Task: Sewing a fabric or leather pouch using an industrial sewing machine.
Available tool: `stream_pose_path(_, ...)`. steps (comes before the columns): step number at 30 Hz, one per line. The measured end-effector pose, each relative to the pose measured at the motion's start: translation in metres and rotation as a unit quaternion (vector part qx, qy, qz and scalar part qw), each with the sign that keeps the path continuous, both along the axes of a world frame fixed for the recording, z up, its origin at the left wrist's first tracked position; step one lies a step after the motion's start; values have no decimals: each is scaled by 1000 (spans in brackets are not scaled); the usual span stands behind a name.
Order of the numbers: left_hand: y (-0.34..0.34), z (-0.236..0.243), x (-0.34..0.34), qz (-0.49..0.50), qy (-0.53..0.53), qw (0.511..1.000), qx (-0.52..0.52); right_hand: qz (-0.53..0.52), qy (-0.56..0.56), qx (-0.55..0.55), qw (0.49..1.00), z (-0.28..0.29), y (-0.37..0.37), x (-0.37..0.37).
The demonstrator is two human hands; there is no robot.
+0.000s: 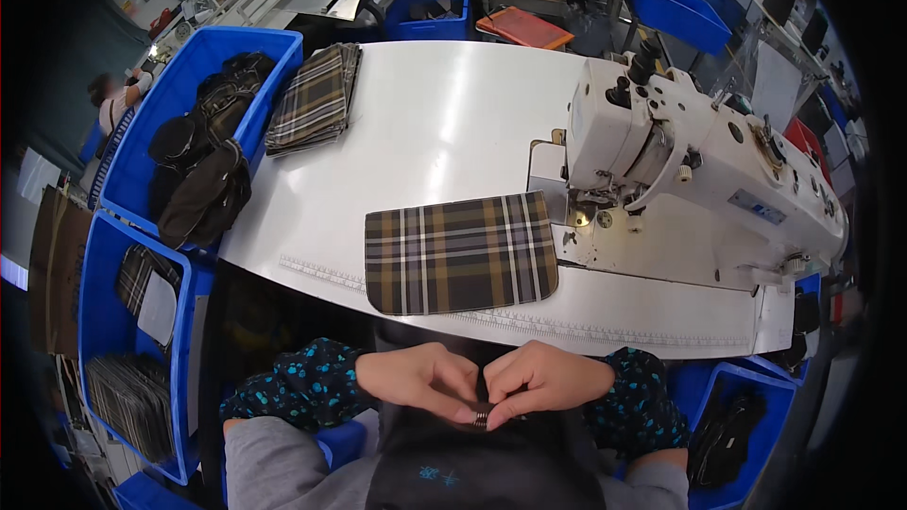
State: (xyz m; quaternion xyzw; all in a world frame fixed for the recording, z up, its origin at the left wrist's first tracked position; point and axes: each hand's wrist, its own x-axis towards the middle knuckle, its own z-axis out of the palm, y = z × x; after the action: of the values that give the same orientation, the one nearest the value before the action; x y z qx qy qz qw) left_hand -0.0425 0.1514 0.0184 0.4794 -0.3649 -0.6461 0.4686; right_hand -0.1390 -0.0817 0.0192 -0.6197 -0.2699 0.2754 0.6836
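Low in front of my apron, my left hand [422, 381] and my right hand [543, 382] meet with their fingers pinched. Between the thumbs and fingertips they hold a small dark striped piece [482, 416], mostly covered, so I cannot make out its kind. Beyond my hands, a plaid fabric panel [461, 255] with two rounded near corners lies flat on the white sewing table [453, 132]. Its right edge is close to the needle area of the white sewing machine [680, 151]. Neither hand touches the panel.
A stack of plaid pieces [316, 99] lies at the table's far left. Blue bins [283, 42] with dark items and plaid pieces flank the left side. Another blue bin [723, 368] stands at the lower right. A ruler strip [586, 331] runs along the front edge.
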Motion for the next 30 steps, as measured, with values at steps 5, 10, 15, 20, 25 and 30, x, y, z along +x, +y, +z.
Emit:
stream_pose_path(5, 22, 12, 13, -81, 28, 995, -59, 23, -17, 38, 999, 24, -20, -3)
stream_pose_path(10, 66, 53, 50, -16, -69, 994, -87, -84, -19, 66, 994, 43, -83, -6)
stream_pose_path(15, 103, 127, 79, 48, -361, 925, -109, -187, -139, 13, 972, 60, -101, -5)
stream_pose_path(20, 81, 142, 68, 141, -689, 708, 64, -243, -507, -269, 782, 29, -90, 35)
stream_pose_path(25, 15, 76, 82, 160, -690, 703, 60, -208, -595, -355, 690, -56, -98, 58)
stream_pose_path(30, -85, 23, 69, 246, -770, 589, -5, -217, -615, -381, 655, -48, -77, 36)
